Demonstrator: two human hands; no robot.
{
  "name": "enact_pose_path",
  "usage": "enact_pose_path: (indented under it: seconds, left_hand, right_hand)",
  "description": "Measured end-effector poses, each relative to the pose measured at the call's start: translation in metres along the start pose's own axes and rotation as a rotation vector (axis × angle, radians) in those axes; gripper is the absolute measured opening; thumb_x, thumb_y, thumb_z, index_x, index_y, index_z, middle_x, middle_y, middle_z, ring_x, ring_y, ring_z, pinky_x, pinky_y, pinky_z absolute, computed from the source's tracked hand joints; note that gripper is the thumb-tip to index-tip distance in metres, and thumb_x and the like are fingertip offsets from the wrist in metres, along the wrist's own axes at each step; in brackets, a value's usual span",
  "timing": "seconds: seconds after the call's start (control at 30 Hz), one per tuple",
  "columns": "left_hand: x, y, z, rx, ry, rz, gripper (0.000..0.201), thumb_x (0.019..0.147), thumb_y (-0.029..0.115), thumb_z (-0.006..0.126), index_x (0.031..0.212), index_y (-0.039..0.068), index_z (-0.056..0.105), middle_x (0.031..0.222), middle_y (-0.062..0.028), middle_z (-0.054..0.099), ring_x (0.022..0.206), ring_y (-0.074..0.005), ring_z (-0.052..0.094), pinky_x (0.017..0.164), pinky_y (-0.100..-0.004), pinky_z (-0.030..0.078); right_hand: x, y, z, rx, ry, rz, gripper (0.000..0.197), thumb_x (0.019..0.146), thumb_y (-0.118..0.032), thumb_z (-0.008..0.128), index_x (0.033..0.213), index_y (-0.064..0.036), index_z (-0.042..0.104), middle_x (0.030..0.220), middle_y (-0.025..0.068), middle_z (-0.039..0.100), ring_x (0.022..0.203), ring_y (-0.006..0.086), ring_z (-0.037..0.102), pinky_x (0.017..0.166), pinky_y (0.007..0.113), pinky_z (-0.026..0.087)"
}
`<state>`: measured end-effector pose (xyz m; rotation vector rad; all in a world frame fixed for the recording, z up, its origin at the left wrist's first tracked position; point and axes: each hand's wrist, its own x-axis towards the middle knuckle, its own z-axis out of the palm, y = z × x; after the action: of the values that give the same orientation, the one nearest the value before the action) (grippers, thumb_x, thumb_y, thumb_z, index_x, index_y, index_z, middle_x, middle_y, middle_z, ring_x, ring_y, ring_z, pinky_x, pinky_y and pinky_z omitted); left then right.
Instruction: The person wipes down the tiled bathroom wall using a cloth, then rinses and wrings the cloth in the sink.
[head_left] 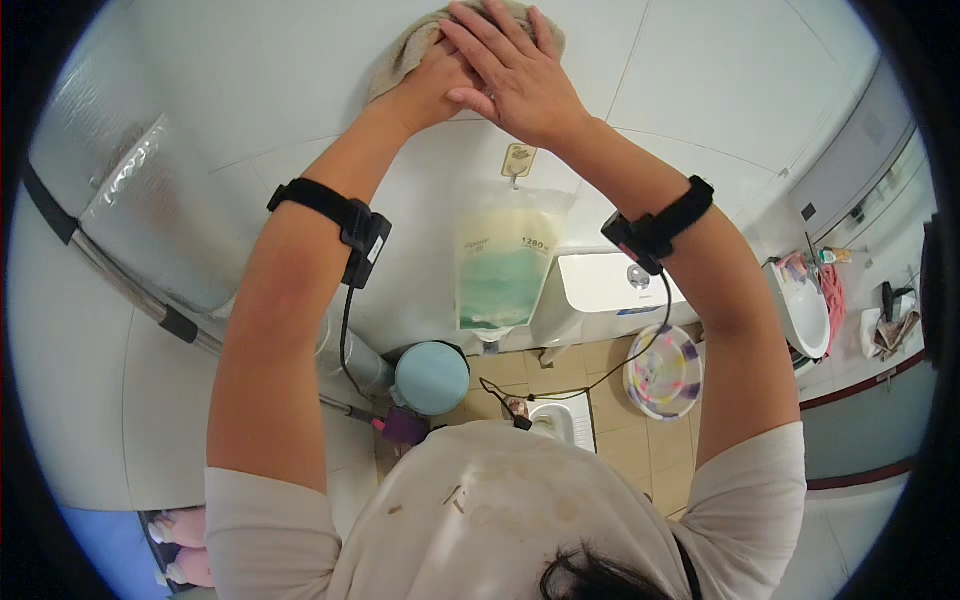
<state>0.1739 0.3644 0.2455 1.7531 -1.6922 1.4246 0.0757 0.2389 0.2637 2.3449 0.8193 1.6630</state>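
A beige cloth (pixel 405 45) is pressed flat against the white tiled wall (pixel 280 90) high up in front of me. My left hand (pixel 432 82) lies on the cloth, fingers folded under. My right hand (pixel 512 68) rests on top of my left hand with its fingers spread over the cloth. Both forearms reach up from below, each with a black band and cable at the wrist.
A clear refill pouch (pixel 503 262) of green liquid hangs from a wall hook. Below are a white cistern (pixel 600 282), a squat toilet (pixel 560 420), a round blue lid (pixel 432 377), a patterned basin (pixel 663 372), a white sink (pixel 805 315) and a frosted glass door (pixel 150 220) at left.
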Motion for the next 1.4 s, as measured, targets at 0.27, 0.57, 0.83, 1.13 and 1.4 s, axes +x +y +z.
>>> enact_pose_path:
  seconds: [0.27, 0.57, 0.83, 1.13, 1.4]
  left_hand:
    - [-0.003, -0.002, 0.01, 0.05, -0.124, 0.063, 0.039, 0.074, 0.023, 0.051, 0.11, 0.009, 0.05, 0.117, -0.0119, 0.044, 0.109, -0.0352, 0.036, 0.091, -0.046, 0.028]
    - [-0.064, 0.024, 0.065, -0.155, -0.121, -0.054, 0.067, 0.076, 0.042, 0.049, 0.129, 0.006, 0.029, 0.135, -0.017, 0.021, 0.125, -0.0355, 0.015, 0.099, -0.0491, 0.013]
    - [0.03, -0.017, 0.001, -0.052, -0.118, 0.198, 0.058, 0.075, 0.033, 0.054, 0.121, 0.002, 0.037, 0.125, -0.018, 0.034, 0.118, -0.0342, 0.028, 0.095, -0.042, 0.024]
    - [0.034, -0.025, -0.044, 0.193, 0.059, -0.195, 0.037, 0.071, 0.032, 0.054, 0.101, 0.01, 0.056, 0.114, -0.0102, 0.045, 0.099, -0.0275, 0.044, 0.076, -0.0409, 0.035]
    - [-0.1, 0.017, -0.019, 0.168, -0.108, -0.609, 0.06, 0.072, 0.036, 0.054, 0.123, 0.01, 0.038, 0.127, -0.0107, 0.035, 0.114, -0.0275, 0.032, 0.086, -0.0439, 0.03]
  right_hand:
    - [-0.01, 0.022, 0.021, 0.118, -0.041, -0.075, 0.058, 0.08, -0.052, 0.035, 0.125, -0.0148, 0.036, 0.131, 0.0033, 0.033, 0.124, 0.0232, 0.025, 0.1, 0.046, 0.013]
    - [-0.064, 0.004, 0.033, 0.169, -0.245, -0.058, 0.057, 0.082, -0.047, 0.036, 0.126, -0.0117, 0.035, 0.133, 0.0072, 0.03, 0.125, 0.0237, 0.024, 0.101, 0.043, 0.01]
    - [0.013, 0.047, 0.007, 0.05, 0.0, -0.119, 0.057, 0.075, -0.056, 0.04, 0.12, -0.0223, 0.043, 0.129, 0.0059, 0.035, 0.122, 0.0228, 0.029, 0.1, 0.043, 0.013]
    - [0.084, 0.038, 0.0, -0.073, -0.078, -0.31, 0.059, 0.074, -0.057, 0.03, 0.124, -0.0273, 0.039, 0.13, 0.0031, 0.035, 0.123, 0.0224, 0.026, 0.1, 0.045, 0.014]
    - [0.018, -0.034, 0.053, 0.213, -0.332, -0.432, 0.06, 0.079, -0.035, 0.046, 0.131, -0.013, 0.025, 0.137, 0.0094, 0.021, 0.126, 0.0259, 0.019, 0.1, 0.045, 0.016]
